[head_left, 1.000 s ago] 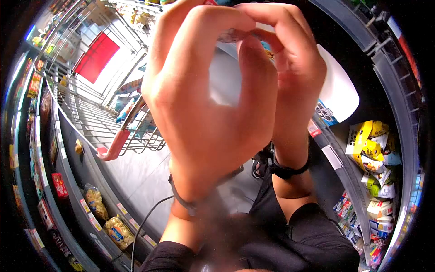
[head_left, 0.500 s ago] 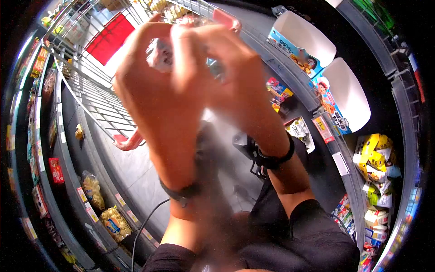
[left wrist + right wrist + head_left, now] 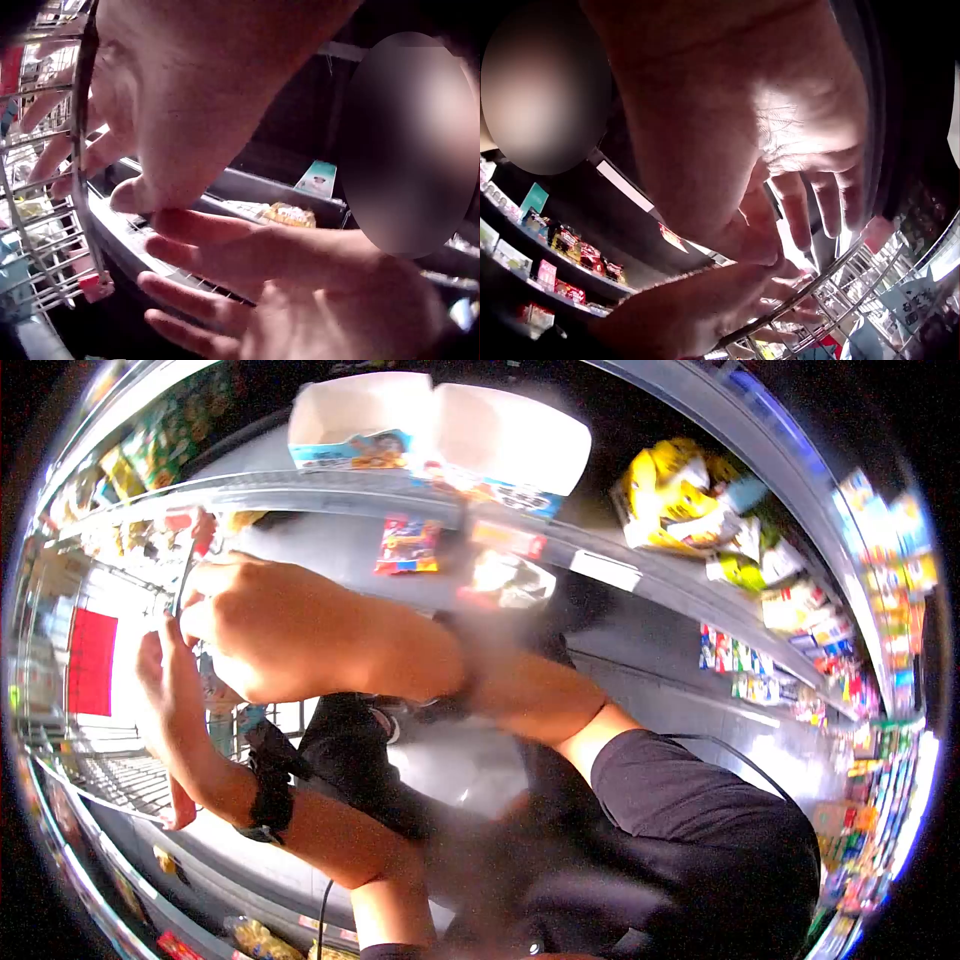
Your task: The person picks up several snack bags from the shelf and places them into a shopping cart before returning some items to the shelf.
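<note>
A wire shopping cart with a red panel stands at the left of the head view. Both hands are beside its end, close together. My left hand points upward, wearing a black wrist strap. Above and across from it, my right hand reaches in from the right. In the left wrist view, the left fingers spread past the cart's rim, and the right hand lies below with extended fingers. The right wrist view shows the right fingers hanging loosely over the wire rim. Nothing shows held.
Two white cartons, one left and one right, stand on a shelf ahead. Yellow snack bags fill the shelf farther right. A red-and-blue packet lies lower down. Bagged goods sit on the bottom-left shelf.
The hands, raised close to the camera with fingers curved into rings, have parted from that pose and moved left beside the cart. The head view has swung, shifting the cartons leftward.
</note>
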Motion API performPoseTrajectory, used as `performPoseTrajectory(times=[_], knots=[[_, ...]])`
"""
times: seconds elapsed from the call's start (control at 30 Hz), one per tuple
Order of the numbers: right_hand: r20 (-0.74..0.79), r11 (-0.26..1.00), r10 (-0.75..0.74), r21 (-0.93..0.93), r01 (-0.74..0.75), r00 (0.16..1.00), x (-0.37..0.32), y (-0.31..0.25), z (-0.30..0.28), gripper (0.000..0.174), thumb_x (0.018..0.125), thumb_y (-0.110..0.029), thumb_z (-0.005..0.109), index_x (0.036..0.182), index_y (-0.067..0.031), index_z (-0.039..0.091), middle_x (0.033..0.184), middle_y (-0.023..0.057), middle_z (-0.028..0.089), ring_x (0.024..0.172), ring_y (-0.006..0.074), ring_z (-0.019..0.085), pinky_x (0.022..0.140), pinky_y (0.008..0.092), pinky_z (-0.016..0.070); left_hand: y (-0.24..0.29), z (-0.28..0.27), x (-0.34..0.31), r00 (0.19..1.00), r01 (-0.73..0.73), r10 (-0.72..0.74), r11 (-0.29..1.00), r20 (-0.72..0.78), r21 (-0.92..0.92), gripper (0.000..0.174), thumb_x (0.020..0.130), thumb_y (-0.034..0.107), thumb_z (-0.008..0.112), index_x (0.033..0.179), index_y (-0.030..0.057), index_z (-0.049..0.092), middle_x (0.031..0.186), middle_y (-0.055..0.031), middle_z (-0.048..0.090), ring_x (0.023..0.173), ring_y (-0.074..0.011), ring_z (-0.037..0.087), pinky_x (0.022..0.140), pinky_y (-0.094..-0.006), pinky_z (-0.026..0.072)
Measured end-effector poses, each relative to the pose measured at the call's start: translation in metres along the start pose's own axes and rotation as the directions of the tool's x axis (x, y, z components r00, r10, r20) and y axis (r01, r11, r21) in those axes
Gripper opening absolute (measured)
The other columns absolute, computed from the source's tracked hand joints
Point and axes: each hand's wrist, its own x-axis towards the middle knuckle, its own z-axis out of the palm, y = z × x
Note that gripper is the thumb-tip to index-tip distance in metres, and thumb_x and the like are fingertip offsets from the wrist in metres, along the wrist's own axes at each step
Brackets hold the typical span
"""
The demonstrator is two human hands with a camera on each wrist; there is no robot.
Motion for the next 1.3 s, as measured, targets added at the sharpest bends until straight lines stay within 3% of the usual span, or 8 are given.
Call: performPoseTrajectory(times=[0.13,0.23,0.63,0.77,0.87,0.9,1.1,1.3], knots=[[-0.041,0.989,0.026,-0.145,-0.031,0.999,-0.026,-0.008,-0.014,0.026,0.075,-0.025,0.070,0.089,-0.0028,0.074,0.089,0.0212,0.071,0.084,0.0408,0.072,0.081,0.0507,0.0591,0.030,0.015,-0.019,0.998,-0.043,0.066,0.846,-0.024,0.531,0.046,0.105,0.047,0.056,0.115,0.0042,0.070,0.098,-0.0196,0.074,0.075,-0.0381,0.069,0.071,-0.0480,0.0542],[-0.033,0.992,0.066,-0.108,-0.069,0.997,-0.048,-0.018,-0.031,0.025,0.074,-0.025,0.071,0.088,-0.0033,0.075,0.085,0.0216,0.071,0.082,0.0416,0.072,0.081,0.0499,0.0598,0.037,0.015,-0.033,0.995,0.037,0.026,0.799,-0.097,0.601,0.048,0.104,0.055,0.048,0.119,0.0172,0.073,0.100,-0.0127,0.077,0.089,-0.0361,0.074,0.077,-0.0469,0.0545],[0.052,0.974,0.221,-0.066,-0.217,0.974,-0.120,-0.053,-0.087,0.019,0.080,-0.014,0.063,0.087,-0.0010,0.074,0.094,0.0268,0.071,0.084,0.0438,0.074,0.077,0.0536,0.0613,0.011,-0.001,-0.066,0.984,-0.117,0.169,0.858,-0.060,0.500,0.044,0.108,0.043,0.047,0.119,0.0128,0.076,0.105,-0.0069,0.081,0.098,-0.0275,0.077,0.082,-0.0418,0.0565],[0.228,0.930,0.366,-0.129,-0.345,0.902,-0.123,-0.069,-0.108,0.020,0.082,-0.015,0.062,0.088,-0.0002,0.074,0.092,0.0258,0.072,0.085,0.0426,0.075,0.077,0.0546,0.0612,0.035,0.013,-0.093,0.979,-0.052,0.152,0.826,-0.134,0.562,0.048,0.106,0.055,0.048,0.110,0.0155,0.075,0.103,-0.0089,0.079,0.095,-0.0364,0.076,0.081,-0.0502,0.0568],[0.122,0.948,0.314,-0.089,-0.305,0.942,-0.129,-0.074,-0.106,0.020,0.082,-0.015,0.063,0.089,0.0004,0.074,0.092,0.0259,0.072,0.085,0.0429,0.074,0.078,0.0541,0.0608,0.042,0.025,-0.115,0.962,0.027,0.168,0.727,-0.215,0.686,0.042,0.104,0.061,0.047,0.118,0.0299,0.072,0.108,-0.0075,0.076,0.093,-0.0397,0.074,0.077,-0.0543,0.0543],[0.103,0.955,0.290,-0.092,-0.281,0.952,-0.133,-0.073,-0.103,0.020,0.082,-0.015,0.063,0.090,0.0002,0.074,0.092,0.0255,0.072,0.085,0.0429,0.074,0.079,0.0536,0.0607,0.064,0.023,-0.126,0.988,0.069,0.042,0.744,-0.150,0.664,0.044,0.104,0.061,0.046,0.116,0.0279,0.073,0.108,-0.0070,0.076,0.094,-0.0395,0.074,0.077,-0.0548,0.0541],[0.137,0.930,0.367,-0.081,-0.359,0.920,-0.162,-0.100,-0.134,0.018,0.086,-0.014,0.063,0.094,-0.0012,0.073,0.094,0.0227,0.072,0.086,0.0409,0.073,0.080,0.0510,0.0596,0.098,0.036,-0.181,0.978,0.016,0.125,0.749,-0.165,0.663,0.041,0.105,0.050,0.043,0.106,0.0196,0.071,0.088,-0.0133,0.077,0.083,-0.0422,0.074,0.072,-0.0561,0.0526],[-0.079,0.913,0.391,-0.089,-0.397,0.917,-0.199,-0.121,-0.186,0.015,0.088,-0.011,0.065,0.098,-0.0018,0.072,0.097,0.0218,0.073,0.094,0.0390,0.072,0.087,0.0470,0.0569,0.126,0.045,-0.219,0.962,-0.046,0.212,0.752,-0.174,0.658,0.039,0.100,0.049,0.054,0.098,0.0158,0.073,0.078,-0.0137,0.074,0.076,-0.0394,0.073,0.063,-0.0516,0.0527]])
